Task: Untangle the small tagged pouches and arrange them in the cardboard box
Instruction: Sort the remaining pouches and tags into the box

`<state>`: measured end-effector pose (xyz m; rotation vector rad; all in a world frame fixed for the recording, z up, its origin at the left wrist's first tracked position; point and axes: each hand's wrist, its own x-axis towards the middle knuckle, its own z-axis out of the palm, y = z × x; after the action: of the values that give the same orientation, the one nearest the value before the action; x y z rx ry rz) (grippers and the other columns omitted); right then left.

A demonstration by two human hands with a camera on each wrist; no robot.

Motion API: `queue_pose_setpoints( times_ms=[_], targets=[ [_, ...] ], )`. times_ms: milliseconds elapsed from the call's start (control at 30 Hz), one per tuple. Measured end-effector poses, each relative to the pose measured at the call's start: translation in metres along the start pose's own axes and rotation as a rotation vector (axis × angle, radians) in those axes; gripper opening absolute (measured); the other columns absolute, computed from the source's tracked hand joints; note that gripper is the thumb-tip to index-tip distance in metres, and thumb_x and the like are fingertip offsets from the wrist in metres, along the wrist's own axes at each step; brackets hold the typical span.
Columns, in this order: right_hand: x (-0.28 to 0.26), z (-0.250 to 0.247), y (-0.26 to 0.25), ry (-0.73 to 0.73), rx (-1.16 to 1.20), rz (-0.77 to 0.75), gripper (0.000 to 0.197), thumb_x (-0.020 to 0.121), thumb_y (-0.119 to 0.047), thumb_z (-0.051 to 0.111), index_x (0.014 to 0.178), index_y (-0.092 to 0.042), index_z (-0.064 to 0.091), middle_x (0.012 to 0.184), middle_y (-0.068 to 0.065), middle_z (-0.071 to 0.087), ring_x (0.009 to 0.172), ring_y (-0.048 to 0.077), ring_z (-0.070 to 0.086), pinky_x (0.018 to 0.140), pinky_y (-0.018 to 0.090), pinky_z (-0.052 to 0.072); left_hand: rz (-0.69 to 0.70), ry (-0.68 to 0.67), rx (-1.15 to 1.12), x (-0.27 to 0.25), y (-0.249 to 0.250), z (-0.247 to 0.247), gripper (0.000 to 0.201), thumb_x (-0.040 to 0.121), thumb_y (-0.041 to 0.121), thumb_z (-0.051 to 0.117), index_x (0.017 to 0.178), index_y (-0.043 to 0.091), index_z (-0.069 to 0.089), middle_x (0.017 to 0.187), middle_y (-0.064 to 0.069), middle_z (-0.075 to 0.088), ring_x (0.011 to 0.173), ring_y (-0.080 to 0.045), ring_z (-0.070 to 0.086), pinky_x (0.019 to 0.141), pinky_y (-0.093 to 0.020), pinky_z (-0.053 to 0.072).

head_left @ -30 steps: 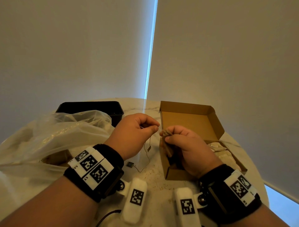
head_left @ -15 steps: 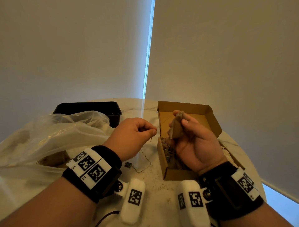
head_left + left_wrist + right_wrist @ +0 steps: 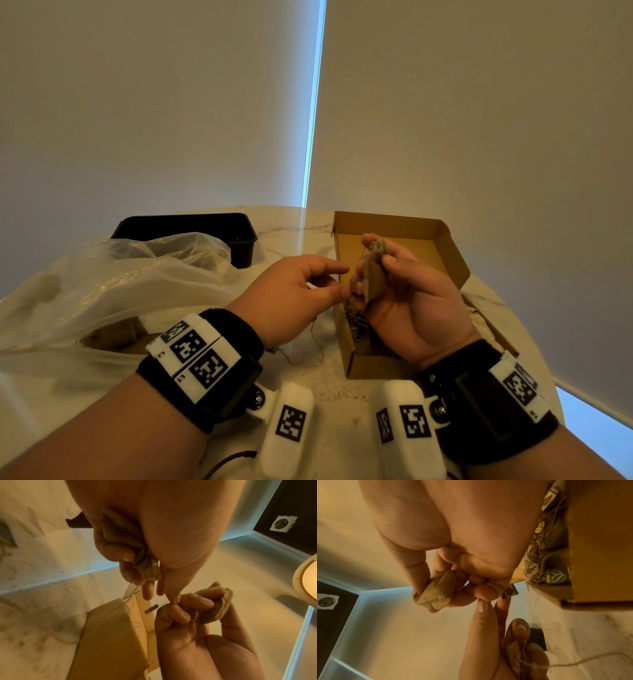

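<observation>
Over the open cardboard box (image 3: 442, 236), my right hand (image 3: 375, 263) grips a small brown pouch (image 3: 371, 277) upright between thumb and fingers. My left hand (image 3: 342, 281) reaches across, and its forefinger and thumb meet the right hand's fingertips, where a small tag (image 3: 151, 609) hangs on a thin string. In the left wrist view the left hand's lower fingers curl round a second pouch (image 3: 130, 543). The right wrist view shows this second pouch (image 3: 513, 654) with its string trailing off to the right. Several tagged pouches with tangled strings (image 3: 546, 550) lie in the near end of the box.
A crumpled clear plastic bag (image 3: 137, 284) covers the left of the round marble table (image 3: 329, 387), with a black tray (image 3: 191, 226) behind it. A loose string with a tag (image 3: 305, 356) lies left of the box. Pale pouches (image 3: 479, 322) rest on the box's flap at right.
My right hand has lifted its pouch from the box's near edge to above the box. My left hand has spread its thumb and forefinger and moved right to the right hand's fingertips.
</observation>
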<state>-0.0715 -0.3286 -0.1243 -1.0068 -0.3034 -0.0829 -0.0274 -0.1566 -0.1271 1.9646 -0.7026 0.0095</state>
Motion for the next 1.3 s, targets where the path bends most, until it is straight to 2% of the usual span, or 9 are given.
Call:
queue_pose_setpoints(
  times_ms=[200, 333, 500, 700, 833, 933, 1000, 1133, 1300],
  targets=[
    [0.001, -0.003, -0.002, -0.094, 0.07, -0.002, 0.03, 0.07, -0.016, 0.07, 0.099, -0.015, 0.077, 0.077, 0.008, 0.066, 0.066, 0.021, 0.06, 0.061, 0.033, 0.048, 0.009, -0.077, -0.053, -0.001, 0.001, 0.0, 0.014, 0.095, 0.027, 0.064, 0.094, 0.032, 0.077, 0.066, 0.014, 0.066, 0.053, 0.001, 0.051, 0.055, -0.016, 0.046],
    [0.002, -0.007, -0.002, -0.124, 0.107, -0.004, 0.048, 0.058, -0.023, 0.086, 0.103, -0.014, 0.075, 0.078, 0.008, 0.067, 0.066, 0.021, 0.061, 0.06, 0.034, 0.048, 0.019, -0.114, -0.121, -0.002, 0.002, 0.0, 0.013, 0.093, 0.022, 0.067, 0.098, 0.028, 0.077, 0.083, 0.0, 0.075, 0.058, -0.004, 0.054, 0.057, -0.017, 0.047],
    [0.003, -0.008, -0.002, -0.125, 0.148, -0.03, 0.042, 0.062, -0.022, 0.081, 0.102, -0.015, 0.075, 0.077, 0.007, 0.066, 0.064, 0.021, 0.059, 0.06, 0.033, 0.042, -0.005, -0.104, -0.17, 0.001, -0.004, 0.002, 0.021, 0.088, 0.01, 0.072, 0.106, 0.021, 0.073, 0.094, -0.003, 0.077, 0.083, -0.009, 0.072, 0.071, -0.019, 0.051],
    [0.002, -0.006, -0.003, -0.052, 0.123, -0.045, 0.031, 0.078, -0.015, 0.059, 0.105, -0.015, 0.072, 0.079, 0.008, 0.066, 0.065, 0.022, 0.059, 0.059, 0.032, 0.045, -0.021, 0.022, -0.054, 0.002, -0.004, 0.004, 0.007, 0.089, 0.02, 0.073, 0.095, 0.024, 0.072, 0.068, 0.007, 0.067, 0.055, 0.006, 0.057, 0.06, -0.013, 0.046],
    [0.006, -0.006, 0.0, 0.221, -0.153, -0.043, 0.027, 0.097, -0.009, 0.047, 0.112, -0.016, 0.069, 0.095, 0.012, 0.07, 0.078, 0.022, 0.065, 0.059, 0.035, 0.051, -0.019, -0.004, -0.035, 0.001, -0.002, -0.001, 0.004, 0.089, 0.022, 0.072, 0.088, 0.025, 0.074, 0.065, 0.014, 0.062, 0.051, 0.005, 0.052, 0.056, -0.014, 0.043],
    [0.004, -0.006, 0.003, 0.398, -0.492, -0.053, 0.021, 0.095, -0.014, 0.059, 0.103, -0.024, 0.075, 0.1, 0.001, 0.076, 0.093, 0.021, 0.071, 0.079, 0.041, 0.059, -0.016, -0.052, -0.163, -0.001, 0.003, -0.004, 0.004, 0.09, 0.017, 0.071, 0.091, 0.02, 0.074, 0.059, 0.015, 0.059, 0.049, 0.0, 0.048, 0.048, -0.015, 0.041],
    [0.0, -0.005, 0.004, 0.374, -0.662, -0.078, 0.018, 0.092, -0.016, 0.065, 0.099, -0.029, 0.077, 0.093, -0.009, 0.077, 0.091, 0.014, 0.072, 0.082, 0.039, 0.06, -0.037, -0.031, -0.317, 0.0, 0.005, -0.003, 0.005, 0.09, 0.011, 0.069, 0.092, 0.014, 0.073, 0.059, 0.005, 0.057, 0.05, -0.008, 0.044, 0.044, -0.018, 0.037],
    [-0.006, 0.004, 0.004, 0.228, -0.702, -0.103, 0.016, 0.09, -0.013, 0.069, 0.1, -0.023, 0.075, 0.09, -0.003, 0.077, 0.084, 0.016, 0.074, 0.07, 0.025, 0.059, -0.046, 0.084, -0.422, 0.003, 0.005, 0.0, 0.005, 0.089, 0.009, 0.069, 0.094, 0.011, 0.068, 0.057, 0.006, 0.054, 0.048, -0.009, 0.041, 0.041, -0.018, 0.034],
    [-0.004, 0.004, 0.004, 0.213, -0.73, -0.075, 0.021, 0.094, -0.009, 0.063, 0.106, -0.022, 0.074, 0.096, -0.001, 0.078, 0.091, 0.017, 0.074, 0.082, 0.035, 0.06, -0.062, 0.168, -0.406, 0.006, 0.001, 0.003, 0.011, 0.089, 0.01, 0.07, 0.099, 0.009, 0.064, 0.052, 0.013, 0.054, 0.044, -0.004, 0.043, 0.041, -0.015, 0.035]
  ],
)
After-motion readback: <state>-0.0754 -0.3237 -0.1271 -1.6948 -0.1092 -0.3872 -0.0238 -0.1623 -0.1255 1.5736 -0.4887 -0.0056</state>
